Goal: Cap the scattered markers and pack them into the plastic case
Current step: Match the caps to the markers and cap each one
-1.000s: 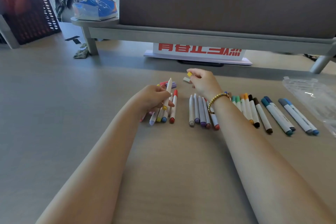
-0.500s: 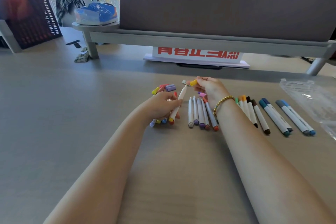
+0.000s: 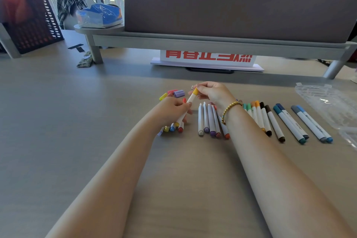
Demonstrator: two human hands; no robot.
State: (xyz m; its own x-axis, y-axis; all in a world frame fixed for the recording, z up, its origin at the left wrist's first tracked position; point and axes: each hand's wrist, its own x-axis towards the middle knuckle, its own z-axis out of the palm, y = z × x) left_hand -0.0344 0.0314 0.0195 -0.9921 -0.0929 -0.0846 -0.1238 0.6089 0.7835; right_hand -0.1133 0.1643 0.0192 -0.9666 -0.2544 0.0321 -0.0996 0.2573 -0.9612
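The markers lie in little groups on the table (image 3: 77,121). We hold one white marker (image 3: 185,110) in our left hand (image 3: 172,111), with the fingers curled round its middle. It tilts up and away from us. Our right hand (image 3: 214,92) pinches the yellow cap (image 3: 195,91) at the top end of that marker. We cannot tell if the cap is pushed all the way on.

Under our left hand lie some more markers (image 3: 172,128). Loose caps (image 3: 176,92) lie just behind it. A row of markers with no caps (image 3: 209,120) lies between our two arms. To the right lies a row of capped markers (image 3: 289,121). The clear plastic case (image 3: 328,104) lies at the far right, near those.
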